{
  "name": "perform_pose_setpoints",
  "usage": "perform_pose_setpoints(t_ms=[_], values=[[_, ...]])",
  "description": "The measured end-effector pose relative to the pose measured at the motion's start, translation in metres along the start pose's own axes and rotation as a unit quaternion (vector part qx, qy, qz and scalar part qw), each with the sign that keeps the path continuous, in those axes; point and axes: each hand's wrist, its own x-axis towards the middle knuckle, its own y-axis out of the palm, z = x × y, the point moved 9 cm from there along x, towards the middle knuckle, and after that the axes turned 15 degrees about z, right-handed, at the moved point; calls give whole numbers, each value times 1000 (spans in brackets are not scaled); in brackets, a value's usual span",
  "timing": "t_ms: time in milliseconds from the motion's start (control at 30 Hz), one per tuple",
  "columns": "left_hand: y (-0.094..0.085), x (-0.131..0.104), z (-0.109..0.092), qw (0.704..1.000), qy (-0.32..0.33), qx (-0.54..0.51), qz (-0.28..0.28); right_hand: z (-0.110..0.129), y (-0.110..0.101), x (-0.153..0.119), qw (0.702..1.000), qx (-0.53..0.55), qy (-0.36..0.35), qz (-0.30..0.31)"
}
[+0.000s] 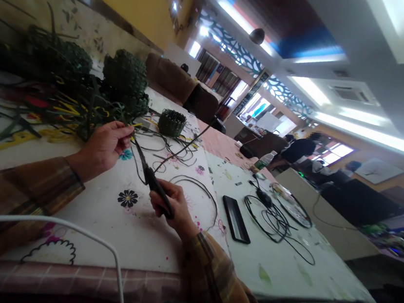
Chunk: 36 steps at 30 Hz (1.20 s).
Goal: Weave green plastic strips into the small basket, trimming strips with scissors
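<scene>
My right hand (175,205) is closed round the black handles of a pair of scissors (156,183), whose blades point up and left. My left hand (108,147) pinches a thin strip (137,125) that looks yellow at the fingertips. The scissor tips reach close to these fingers; whether the blades touch the strip I cannot tell. A small dark green woven basket (172,123) stands just beyond the hands. Larger green woven baskets (125,75) stand behind, at the left. Loose green and yellow strips (59,131) lie heaped beside my left hand.
A white cable (68,223) crosses the near left. On the right part of the table (246,270) lie a black tray (236,219) and a coiled black cable (271,214). A plastic bottle (265,159) stands further back. Another person (300,149) is in the background.
</scene>
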Motion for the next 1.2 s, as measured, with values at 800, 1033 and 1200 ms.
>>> perform_pose_setpoints(t_ms=[800, 1033, 1200], values=[[-3, 4, 1, 999, 18, 16, 22, -5, -1, 2, 1000, 7, 8, -3], [-1, 0, 7, 998, -8, 48, 27, -14, -4, 5, 1000, 8, 14, -12], [-1, -5, 9, 998, -6, 56, 19, -19, -5, 7, 999, -1, 28, -19]])
